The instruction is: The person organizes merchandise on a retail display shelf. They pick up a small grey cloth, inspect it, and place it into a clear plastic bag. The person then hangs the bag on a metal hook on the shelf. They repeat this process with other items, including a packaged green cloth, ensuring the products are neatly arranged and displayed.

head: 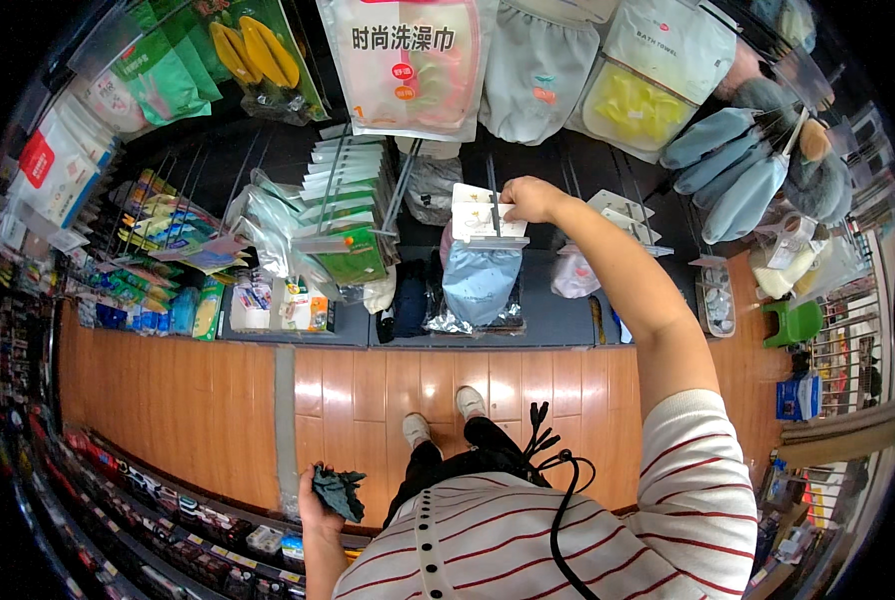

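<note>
My right hand (534,201) reaches to a hanging rack and pinches the edge of a white header card (477,221). The card hangs on a metal display hook, and a light blue gathered fabric item (482,281) hangs below it. Down at my left side, my left hand (317,504) holds a crumpled dark green cloth (339,491). Its fingers are partly hidden by the cloth. To the right of the blue item, more white cards (624,214) hang on another hook, with a pale pink fabric item (575,271) under them.
Large packs, including a bath towel pack (646,82), hang along the top. Green packets (354,251) fill a hook to the left. Blue-grey slippers or mitts (747,187) hang at right. Behind me runs a stocked shelf (192,517). A green stool (792,322) stands on the wood floor (567,405).
</note>
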A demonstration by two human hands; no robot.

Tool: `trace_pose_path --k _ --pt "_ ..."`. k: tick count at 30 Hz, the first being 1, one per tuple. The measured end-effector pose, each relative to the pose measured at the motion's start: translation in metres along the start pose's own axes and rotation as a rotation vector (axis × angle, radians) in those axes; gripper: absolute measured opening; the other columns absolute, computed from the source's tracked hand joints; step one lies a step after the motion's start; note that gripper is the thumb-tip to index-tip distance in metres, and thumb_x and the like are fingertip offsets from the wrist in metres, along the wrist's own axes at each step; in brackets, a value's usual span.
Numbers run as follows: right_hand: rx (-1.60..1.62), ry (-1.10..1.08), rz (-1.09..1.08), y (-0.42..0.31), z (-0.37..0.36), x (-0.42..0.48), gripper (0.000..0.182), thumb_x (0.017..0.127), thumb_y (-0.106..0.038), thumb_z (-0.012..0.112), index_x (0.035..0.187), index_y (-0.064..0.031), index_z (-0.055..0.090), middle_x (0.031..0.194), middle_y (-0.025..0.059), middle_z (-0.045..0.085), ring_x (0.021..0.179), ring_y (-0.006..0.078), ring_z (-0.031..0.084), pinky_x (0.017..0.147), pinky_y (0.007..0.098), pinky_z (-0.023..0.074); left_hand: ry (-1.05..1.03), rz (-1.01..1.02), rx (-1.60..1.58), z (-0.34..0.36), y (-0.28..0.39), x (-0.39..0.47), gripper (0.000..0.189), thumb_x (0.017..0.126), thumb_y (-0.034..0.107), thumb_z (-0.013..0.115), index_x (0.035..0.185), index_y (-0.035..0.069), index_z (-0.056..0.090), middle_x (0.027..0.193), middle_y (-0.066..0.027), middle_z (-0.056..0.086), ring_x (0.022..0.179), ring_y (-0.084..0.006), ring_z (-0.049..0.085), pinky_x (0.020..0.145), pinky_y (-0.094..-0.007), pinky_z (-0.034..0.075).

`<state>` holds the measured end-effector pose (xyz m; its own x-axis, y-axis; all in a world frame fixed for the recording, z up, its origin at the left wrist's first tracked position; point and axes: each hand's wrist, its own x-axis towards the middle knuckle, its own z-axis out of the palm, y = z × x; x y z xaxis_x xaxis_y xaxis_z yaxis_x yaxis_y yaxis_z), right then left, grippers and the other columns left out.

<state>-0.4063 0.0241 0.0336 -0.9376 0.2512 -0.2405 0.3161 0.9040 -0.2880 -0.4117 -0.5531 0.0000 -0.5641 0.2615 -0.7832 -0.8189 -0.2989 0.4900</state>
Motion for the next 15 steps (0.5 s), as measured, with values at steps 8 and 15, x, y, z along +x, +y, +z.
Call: trace_pose_path --k 8,15 --pt "-0.089 -0.004 0.021 -0.006 -0.002 -0.003 0.027 0.065 -0.019 0.066 0.091 -0.0099 0.065 0.089 0.0119 0.063 0.088 0.0274 0.059 0.076 0.0376 0.0463 -0.032 -0.014 0.013 -0.006 0.002 0.003 0.019 0.082 0.031 0.052 0.082 0.011 0.053 0.075 -0.0039 0.055 0.072 -0.0312 0.058 0.061 -0.0450 0.047" --pt "-0.101 -0.007 0.060 -0.010 -0.006 -0.008 0.030 0.065 -0.020 0.067 0.094 -0.0116 0.064 0.094 0.0110 0.062 0.090 0.0271 0.058 0.077 0.0373 0.0463 -0.012 -0.056 0.014 -0.015 0.006 0.009 0.020 0.082 0.031 0.053 0.083 0.011 0.053 0.075 -0.0041 0.055 0.072 -0.0313 0.058 0.059 -0.0447 0.047"
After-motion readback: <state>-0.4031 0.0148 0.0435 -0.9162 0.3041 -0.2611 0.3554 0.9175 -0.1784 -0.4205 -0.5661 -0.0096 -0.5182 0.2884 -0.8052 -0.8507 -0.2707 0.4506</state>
